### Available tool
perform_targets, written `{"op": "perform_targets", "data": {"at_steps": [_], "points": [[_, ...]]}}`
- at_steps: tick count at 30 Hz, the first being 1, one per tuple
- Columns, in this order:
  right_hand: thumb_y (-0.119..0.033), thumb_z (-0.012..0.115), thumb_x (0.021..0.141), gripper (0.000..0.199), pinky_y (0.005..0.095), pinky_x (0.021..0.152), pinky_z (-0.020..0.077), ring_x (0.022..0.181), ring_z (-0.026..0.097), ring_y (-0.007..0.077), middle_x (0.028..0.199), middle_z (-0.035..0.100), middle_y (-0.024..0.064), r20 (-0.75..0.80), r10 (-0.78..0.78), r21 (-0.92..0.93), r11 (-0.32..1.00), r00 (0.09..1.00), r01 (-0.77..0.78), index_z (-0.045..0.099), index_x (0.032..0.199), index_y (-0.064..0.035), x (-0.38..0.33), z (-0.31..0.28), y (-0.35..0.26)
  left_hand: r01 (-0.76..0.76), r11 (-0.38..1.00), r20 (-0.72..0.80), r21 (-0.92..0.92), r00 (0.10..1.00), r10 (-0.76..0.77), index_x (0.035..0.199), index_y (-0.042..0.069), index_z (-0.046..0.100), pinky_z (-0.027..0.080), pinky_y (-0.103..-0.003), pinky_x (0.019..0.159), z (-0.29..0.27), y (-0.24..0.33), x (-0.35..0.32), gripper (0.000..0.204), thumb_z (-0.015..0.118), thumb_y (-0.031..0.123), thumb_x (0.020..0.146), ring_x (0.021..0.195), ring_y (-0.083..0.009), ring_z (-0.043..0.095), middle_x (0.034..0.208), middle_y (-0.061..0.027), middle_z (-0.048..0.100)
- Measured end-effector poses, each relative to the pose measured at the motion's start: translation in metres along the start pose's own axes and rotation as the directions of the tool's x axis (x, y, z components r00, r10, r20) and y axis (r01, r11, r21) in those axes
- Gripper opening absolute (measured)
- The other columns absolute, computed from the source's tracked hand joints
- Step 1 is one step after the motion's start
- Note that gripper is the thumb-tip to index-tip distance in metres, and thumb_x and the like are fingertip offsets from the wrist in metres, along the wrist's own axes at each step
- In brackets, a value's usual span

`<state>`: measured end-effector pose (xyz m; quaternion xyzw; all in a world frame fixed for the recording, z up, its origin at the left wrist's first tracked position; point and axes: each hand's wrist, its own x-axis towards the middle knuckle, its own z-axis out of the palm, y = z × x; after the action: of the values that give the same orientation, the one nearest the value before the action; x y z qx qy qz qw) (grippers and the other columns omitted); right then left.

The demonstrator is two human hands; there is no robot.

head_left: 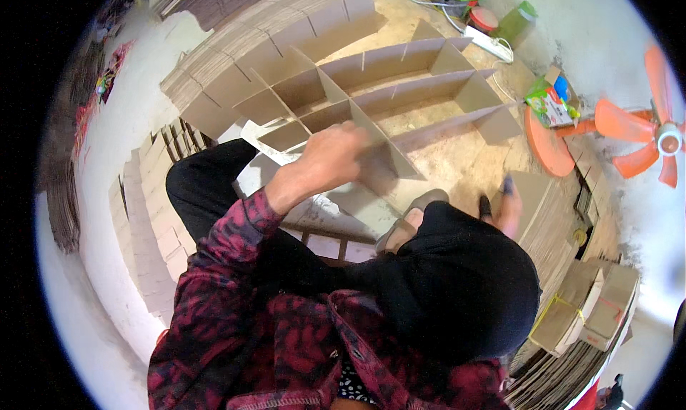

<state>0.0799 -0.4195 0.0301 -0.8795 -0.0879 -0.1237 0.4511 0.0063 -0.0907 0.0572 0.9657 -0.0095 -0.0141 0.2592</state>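
Note:
A partly assembled cardboard divider grid (418, 88) stands before me, its long strips crossed by shorter ones. Over its near left part is my left hand (330, 156), fingers curled and slightly blurred beside a cross strip (389, 149). The fingertips are hidden, so what they grip does not show. My right hand (507, 210) is beyond my right knee, mostly hidden by it. Its thumb and a finger, both with dark coverings at the tips, stand apart, close to a stack of flat cardboard strips (544, 206).
A long row of slotted cardboard sheets (236, 78) lies at the far left. Cardboard stacks (153, 210) sit beside my left knee. At the right are an orange fan (636, 135), a small open box (552, 103) and tied cardboard bundles (568, 310). A power strip (488, 43) lies at the back.

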Motion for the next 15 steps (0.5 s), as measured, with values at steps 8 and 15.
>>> {"op": "perform_targets", "data": {"at_steps": [8, 15], "points": [[-0.017, 0.058, 0.092, 0.038, 0.0405, 0.092, 0.0456, 0.108, 0.056, 0.0302, 0.12, 0.056, 0.0214, -0.058, 0.471, -0.357, 0.813, 0.88, -0.459, 0.052, 0.126, -0.0016, -0.066, -0.093, 0.106, 0.137, 0.991, 0.215, 0.002, 0.967, -0.134, 0.09, 0.002, 0.064, 0.051, -0.049, 0.074, 0.055, -0.007, 0.062, 0.022, 0.061, 0.014, 0.072, 0.087, -0.0409, 0.064, 0.09, -0.0209, 0.065], [-0.012, 0.058, 0.091, 0.038, 0.0373, 0.091, 0.0458, 0.106, 0.058, 0.0287, 0.117, 0.059, 0.0212, -0.273, 0.144, -0.266, 0.939, 0.951, -0.218, 0.051, 0.127, -0.0008, -0.067, -0.125, 0.074, 0.073, 0.996, 0.108, 0.041, 0.991, -0.077, 0.087, 0.002, 0.064, 0.052, -0.049, 0.07, 0.047, -0.014, 0.002, 0.019, 0.06, 0.01, 0.071, 0.08, -0.0413, 0.065, 0.08, -0.0221, 0.065]]}}
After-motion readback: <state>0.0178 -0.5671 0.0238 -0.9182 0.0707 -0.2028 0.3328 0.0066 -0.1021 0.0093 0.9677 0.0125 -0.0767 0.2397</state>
